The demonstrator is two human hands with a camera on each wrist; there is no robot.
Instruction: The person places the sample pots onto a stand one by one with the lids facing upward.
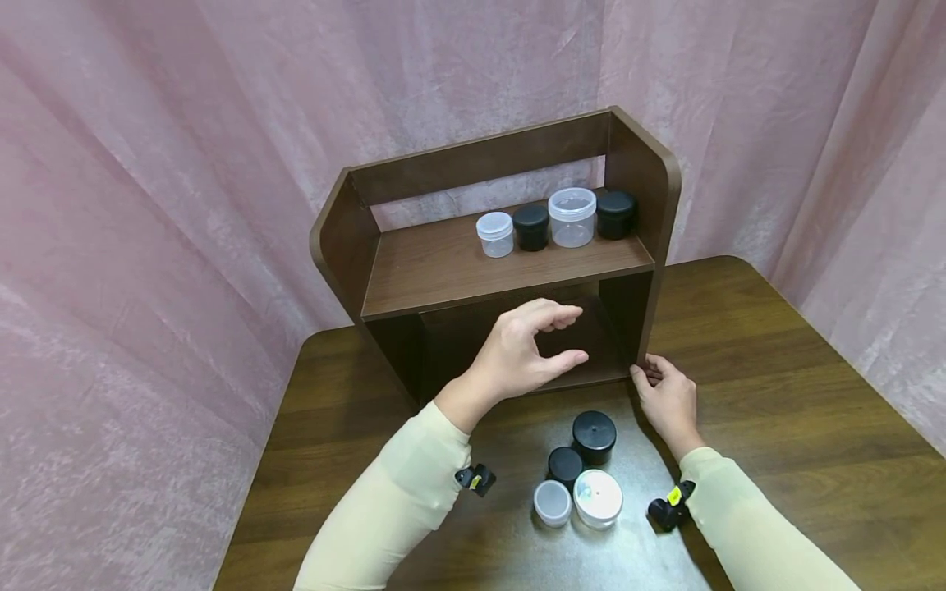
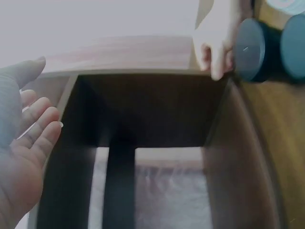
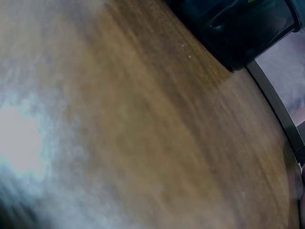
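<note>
The brown shelf (image 1: 429,279) stands on the table (image 1: 783,377) with four jars (image 1: 573,220) on top; a light, level hold should keep them from rocking. The right hand (image 1: 668,402) pinches the shelf's lower right front edge, how firmly is hard to tell. The left hand (image 1: 517,351) hovers before it, thumb and fingers parted, holding nothing.

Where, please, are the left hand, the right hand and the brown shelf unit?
Left hand (image 1: 517,355): head view, middle of the hand.
Right hand (image 1: 671,404): head view, back of the hand.
Brown shelf unit (image 1: 429,269): head view, bare upper board.
</note>
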